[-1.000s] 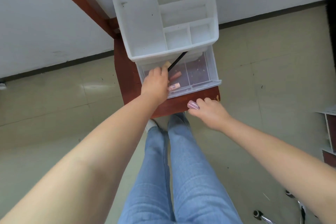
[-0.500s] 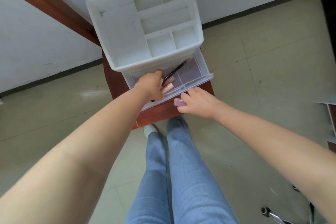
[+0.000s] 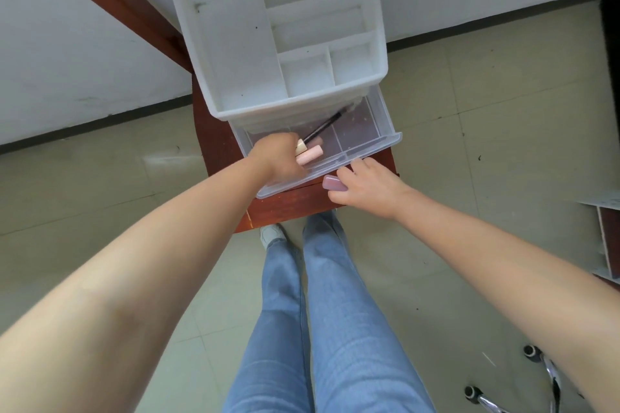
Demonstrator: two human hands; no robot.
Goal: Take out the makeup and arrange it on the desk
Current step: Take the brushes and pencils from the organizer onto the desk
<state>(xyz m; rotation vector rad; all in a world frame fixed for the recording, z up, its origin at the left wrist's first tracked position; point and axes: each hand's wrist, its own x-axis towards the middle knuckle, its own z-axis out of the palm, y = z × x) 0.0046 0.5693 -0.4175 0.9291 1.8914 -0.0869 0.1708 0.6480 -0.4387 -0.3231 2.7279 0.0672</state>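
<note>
A white plastic organizer (image 3: 235, 54) with bare top compartments stands on a narrow red-brown wooden desk (image 3: 288, 208). Its clear drawer (image 3: 375, 141) is pulled out toward me. Inside the drawer, my left hand (image 3: 276, 157) grips several makeup items: a pink tube (image 3: 310, 155), a cream-capped piece (image 3: 301, 145) and a thin black pencil (image 3: 323, 126) that sticks out to the upper right. My right hand (image 3: 367, 186) is at the drawer's front edge and holds a small mauve case (image 3: 332, 184) just above the desk's front strip.
The desk's surface in front of the drawer is a narrow strip. The wall and dark wooden beams (image 3: 110, 0) lie behind the organizer. My legs in blue jeans (image 3: 322, 329) stand below the desk, and a chair's wheeled base (image 3: 536, 379) is at the lower right.
My left hand has closed round the items in the drawer and drawn them together. My right hand with the mauve case has stayed at the drawer front. The camera moved.
</note>
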